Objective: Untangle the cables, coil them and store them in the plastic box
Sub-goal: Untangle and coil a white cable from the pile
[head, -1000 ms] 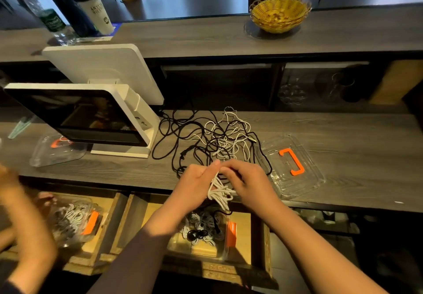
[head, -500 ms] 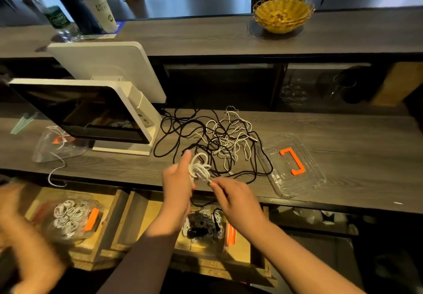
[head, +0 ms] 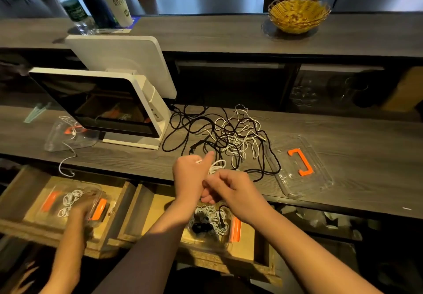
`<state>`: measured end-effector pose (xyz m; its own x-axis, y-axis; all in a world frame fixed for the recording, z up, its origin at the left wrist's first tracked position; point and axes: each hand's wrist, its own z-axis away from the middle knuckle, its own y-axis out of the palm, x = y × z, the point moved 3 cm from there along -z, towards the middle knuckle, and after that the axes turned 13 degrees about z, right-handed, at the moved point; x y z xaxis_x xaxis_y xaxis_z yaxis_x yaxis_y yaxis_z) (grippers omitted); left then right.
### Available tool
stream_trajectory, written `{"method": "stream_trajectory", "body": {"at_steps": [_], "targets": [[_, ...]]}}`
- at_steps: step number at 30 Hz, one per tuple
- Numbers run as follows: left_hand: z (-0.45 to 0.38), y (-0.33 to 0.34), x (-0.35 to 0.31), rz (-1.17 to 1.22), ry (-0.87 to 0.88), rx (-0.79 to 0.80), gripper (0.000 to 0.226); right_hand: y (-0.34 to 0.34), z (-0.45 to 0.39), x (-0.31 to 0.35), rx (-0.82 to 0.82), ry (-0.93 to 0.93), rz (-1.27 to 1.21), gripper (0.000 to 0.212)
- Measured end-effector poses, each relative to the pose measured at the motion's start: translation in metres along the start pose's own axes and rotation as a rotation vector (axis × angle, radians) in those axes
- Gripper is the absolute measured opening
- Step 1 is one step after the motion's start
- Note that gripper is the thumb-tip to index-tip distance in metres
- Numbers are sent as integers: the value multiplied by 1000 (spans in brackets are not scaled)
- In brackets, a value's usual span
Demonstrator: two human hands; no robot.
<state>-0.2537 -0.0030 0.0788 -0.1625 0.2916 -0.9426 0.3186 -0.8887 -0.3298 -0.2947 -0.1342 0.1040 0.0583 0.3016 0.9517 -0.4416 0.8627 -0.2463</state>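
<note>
Evidently the thin white braided cable [head: 217, 165] is light and limp; left hand [head: 191, 174] and right hand [head: 231, 189] pinch its coil together, just before the tangled black-and-white cable heap [head: 229, 138].

- white monitor [head: 107, 101] on the lower counter
- yellow wicker basket [head: 298, 13] up on the top shelf
- cup [head: 116, 2] and bottles [head: 77, 14] far left

Both hands meet at centre with fingers curled, the left hand [head: 191, 174] touching the right hand [head: 229, 188].
</note>
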Motion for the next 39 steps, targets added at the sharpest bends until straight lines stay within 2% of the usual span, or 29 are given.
{"method": "stream_trajectory", "body": {"at_steps": [3, 6, 8, 12, 15, 17, 20, 21, 23, 26, 29, 33, 37, 39], "targets": [[-8, -3, 2, -89, 53, 83, 58, 2, -3, -1, 47, 68, -151, 23], [-15, -6, 4, -167, 36, 150, 62, 5, -4, -3, 130, 62, -111, 22], [-15, -8, 2, -151, -8, 176, 57, 5, -4, 1, 114, -2, 108, 19], [-12, -6, 1, -120, -73, 259, 32, 0, -7, 24, -86, -232, 721, 17], [-4, -4, 3, -43, -77, 318, 17, -7, -12, 40, -206, -336, 881, 24], [6, -4, -4, -34, -75, 275, 20, -15, -18, 41, -270, -235, 806, 25], [16, -10, -30, 71, 51, 109, 26, -29, -28, 34, -272, -10, 444, 21], [18, -11, -37, 93, 87, 105, 23, -32, -30, 32, -234, 32, 353, 20], [24, -12, -47, 110, 123, 195, 15, -37, -30, 29, -140, 70, 265, 22], [30, -15, -48, 85, 124, 356, 18, -45, -30, 26, -139, 90, 196, 25], [38, -17, -48, 225, 0, 425, 14, -53, -29, 20, -223, 65, 165, 25], [42, -18, -42, 369, -100, 363, 28, -43, -24, 10, -209, 80, 182, 30], [43, -20, -41, 237, -12, 303, 39, -34, -23, 4, -248, 124, 207, 16], [44, -20, -41, 130, 33, 280, 39, -34, -23, 4, -240, 143, 204, 20]]}}
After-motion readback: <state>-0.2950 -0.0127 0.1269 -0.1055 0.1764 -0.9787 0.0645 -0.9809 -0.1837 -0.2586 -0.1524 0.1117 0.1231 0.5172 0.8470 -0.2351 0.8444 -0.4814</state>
